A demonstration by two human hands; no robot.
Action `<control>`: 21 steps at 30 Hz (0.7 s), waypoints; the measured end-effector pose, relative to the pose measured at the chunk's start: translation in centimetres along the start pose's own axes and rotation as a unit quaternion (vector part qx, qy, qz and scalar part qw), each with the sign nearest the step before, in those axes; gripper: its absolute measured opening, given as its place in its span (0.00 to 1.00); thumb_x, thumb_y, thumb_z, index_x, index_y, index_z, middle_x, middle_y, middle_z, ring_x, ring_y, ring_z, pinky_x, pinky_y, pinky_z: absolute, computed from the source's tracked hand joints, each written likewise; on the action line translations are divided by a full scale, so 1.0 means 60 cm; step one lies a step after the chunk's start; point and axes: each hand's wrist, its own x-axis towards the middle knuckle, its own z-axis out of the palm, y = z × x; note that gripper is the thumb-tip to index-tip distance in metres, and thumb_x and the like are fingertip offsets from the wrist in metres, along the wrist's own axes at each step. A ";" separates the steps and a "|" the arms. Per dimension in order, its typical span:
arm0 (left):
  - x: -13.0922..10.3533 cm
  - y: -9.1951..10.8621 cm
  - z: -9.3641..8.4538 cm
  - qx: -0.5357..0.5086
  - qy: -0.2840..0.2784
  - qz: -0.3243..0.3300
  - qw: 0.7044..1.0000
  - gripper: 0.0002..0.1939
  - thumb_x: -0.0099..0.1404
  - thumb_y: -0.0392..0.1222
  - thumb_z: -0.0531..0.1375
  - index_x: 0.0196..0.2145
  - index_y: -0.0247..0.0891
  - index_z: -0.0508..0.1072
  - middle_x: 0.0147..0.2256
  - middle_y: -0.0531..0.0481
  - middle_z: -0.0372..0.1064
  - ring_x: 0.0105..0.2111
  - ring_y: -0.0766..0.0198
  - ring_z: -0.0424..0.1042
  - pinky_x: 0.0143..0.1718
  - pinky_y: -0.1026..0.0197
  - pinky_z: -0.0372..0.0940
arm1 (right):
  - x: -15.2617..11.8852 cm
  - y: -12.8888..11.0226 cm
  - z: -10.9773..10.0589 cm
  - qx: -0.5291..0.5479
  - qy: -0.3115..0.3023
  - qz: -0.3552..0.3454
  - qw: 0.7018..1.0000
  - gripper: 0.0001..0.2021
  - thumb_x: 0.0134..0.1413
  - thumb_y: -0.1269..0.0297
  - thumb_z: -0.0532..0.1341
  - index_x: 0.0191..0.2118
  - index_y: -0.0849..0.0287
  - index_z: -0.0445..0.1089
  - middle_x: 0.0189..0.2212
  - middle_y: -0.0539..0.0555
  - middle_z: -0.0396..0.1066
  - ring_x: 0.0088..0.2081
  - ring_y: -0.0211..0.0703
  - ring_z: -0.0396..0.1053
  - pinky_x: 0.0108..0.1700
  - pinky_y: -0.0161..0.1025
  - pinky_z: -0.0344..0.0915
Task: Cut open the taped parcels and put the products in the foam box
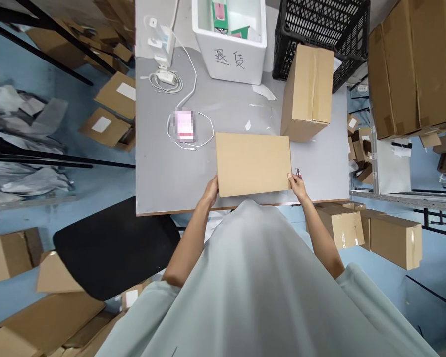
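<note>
A plain brown cardboard box (pixel 253 164), its broad face up, is at the front edge of the grey table (pixel 171 183). My left hand (pixel 211 191) grips its left side, the fingers partly hidden behind it. At the lower right corner, my right hand (pixel 296 186) holds it with the thumb on top and the fingers underneath or beside it. Just past my right hand lies a small tool with a red part (pixel 298 172), possibly a cutter, mostly covered. Behind the box to the right stands a taller, taped carton (pixel 308 94).
A white foam bin (pixel 228 62) with green and pink packets and a black plastic crate (pixel 321 25) stand at the back. A white cable rings a blurred pink item (pixel 185 125) beside a power strip (pixel 161 44). A black chair (pixel 119 245) is at the left, with cartons around.
</note>
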 end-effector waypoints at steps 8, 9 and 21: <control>-0.007 0.060 0.029 -0.058 -0.049 -0.022 0.997 0.39 0.60 0.77 0.71 0.51 0.40 0.80 0.52 0.34 0.85 0.52 0.47 0.84 0.49 0.51 0.78 | -0.031 -0.080 -0.041 -0.078 0.099 -0.072 0.989 0.46 0.65 0.23 0.60 0.69 0.60 0.77 0.74 0.68 0.71 0.78 0.69 0.62 0.83 0.63 0.52; -0.014 0.067 0.039 -0.073 -0.058 -0.015 0.995 0.39 0.59 0.76 0.72 0.53 0.41 0.79 0.55 0.34 0.84 0.54 0.47 0.84 0.50 0.51 0.78 | -0.042 -0.104 -0.034 -0.090 0.092 -0.101 0.987 0.46 0.68 0.25 0.60 0.73 0.59 0.74 0.78 0.66 0.66 0.81 0.66 0.58 0.85 0.60 0.49; -0.143 0.208 0.095 -0.071 -0.046 0.137 0.987 0.50 0.64 0.70 0.76 0.72 0.39 0.73 0.60 0.34 0.83 0.61 0.41 0.83 0.63 0.40 0.79 | -0.099 -0.252 0.004 0.044 -0.062 -0.130 0.989 0.50 0.73 0.21 0.52 0.86 0.47 0.52 0.85 0.48 0.49 0.86 0.54 0.44 0.87 0.55 0.42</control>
